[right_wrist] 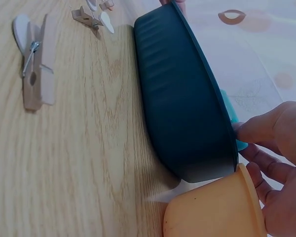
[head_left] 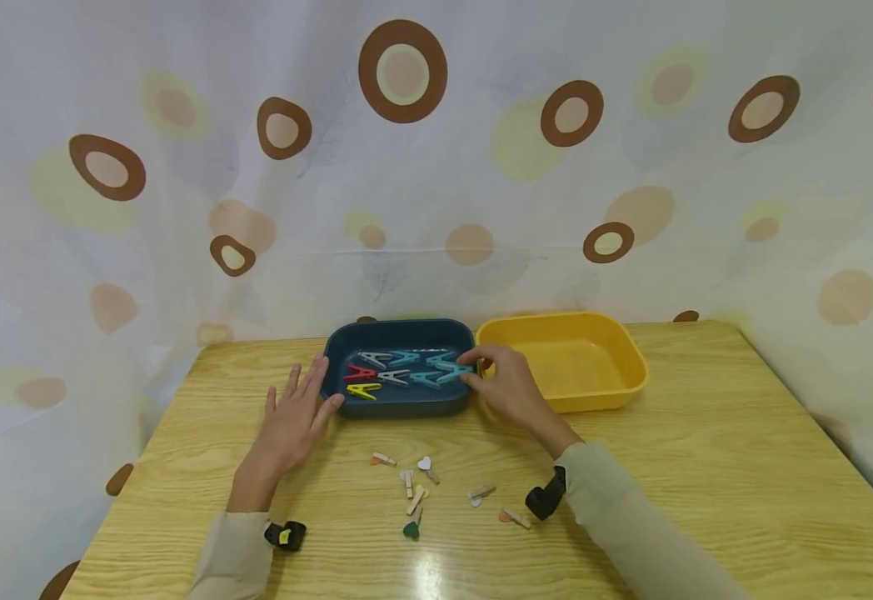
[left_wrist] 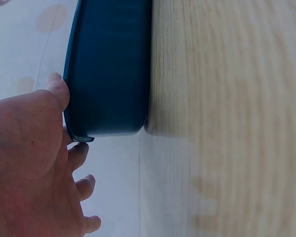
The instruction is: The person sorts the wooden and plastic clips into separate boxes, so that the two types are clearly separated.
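Note:
My left hand [head_left: 288,423] touches the left end of a dark blue tray [head_left: 395,408], fingers spread, thumb at the rim's near corner. Over the tray's right end, my right hand [head_left: 515,392] pinches a light-blue clothespin [head_left: 450,373] between thumb and fingers. The right wrist view shows part of that clothespin [right_wrist: 229,106] above the rim; the rest is hidden behind the tray wall. Inside the tray lie several other plastic clothespins: a red one [head_left: 361,373], a yellow one [head_left: 364,391], grey ones [head_left: 393,377] and more light-blue ones [head_left: 404,358].
Touching the blue tray's right end is a yellow tray [head_left: 590,402]. Several small wooden clothespins with hearts lie in front, including one with a green heart [head_left: 411,530] and one with a white heart [head_left: 425,463]. A patterned curtain [head_left: 421,283] hangs behind the table.

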The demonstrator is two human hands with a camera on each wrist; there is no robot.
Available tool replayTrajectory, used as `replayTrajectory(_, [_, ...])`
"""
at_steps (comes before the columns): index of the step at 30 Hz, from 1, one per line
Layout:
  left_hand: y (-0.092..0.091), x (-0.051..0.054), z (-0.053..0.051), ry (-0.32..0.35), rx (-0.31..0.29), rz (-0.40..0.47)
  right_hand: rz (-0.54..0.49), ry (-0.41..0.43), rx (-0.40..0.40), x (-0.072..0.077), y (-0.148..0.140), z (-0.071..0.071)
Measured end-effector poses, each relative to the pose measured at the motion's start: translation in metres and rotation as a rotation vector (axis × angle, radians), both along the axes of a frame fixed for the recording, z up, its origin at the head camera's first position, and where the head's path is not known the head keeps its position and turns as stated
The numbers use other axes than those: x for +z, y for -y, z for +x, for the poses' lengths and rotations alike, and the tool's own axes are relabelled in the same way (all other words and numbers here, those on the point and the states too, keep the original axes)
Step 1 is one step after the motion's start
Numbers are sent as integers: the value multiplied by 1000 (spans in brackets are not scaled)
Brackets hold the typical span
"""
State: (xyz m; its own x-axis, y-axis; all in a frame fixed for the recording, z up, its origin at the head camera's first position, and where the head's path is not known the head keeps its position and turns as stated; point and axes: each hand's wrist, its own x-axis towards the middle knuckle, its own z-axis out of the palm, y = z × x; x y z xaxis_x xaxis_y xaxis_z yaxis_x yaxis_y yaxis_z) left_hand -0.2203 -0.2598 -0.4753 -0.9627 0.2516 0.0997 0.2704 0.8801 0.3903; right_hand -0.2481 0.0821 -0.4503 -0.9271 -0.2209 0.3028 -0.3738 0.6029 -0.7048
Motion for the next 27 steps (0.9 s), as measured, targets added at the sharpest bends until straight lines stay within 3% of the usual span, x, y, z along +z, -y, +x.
replayTrajectory(27, [1,-1,-1,0,7,-8,20,66,28,0,7,-14])
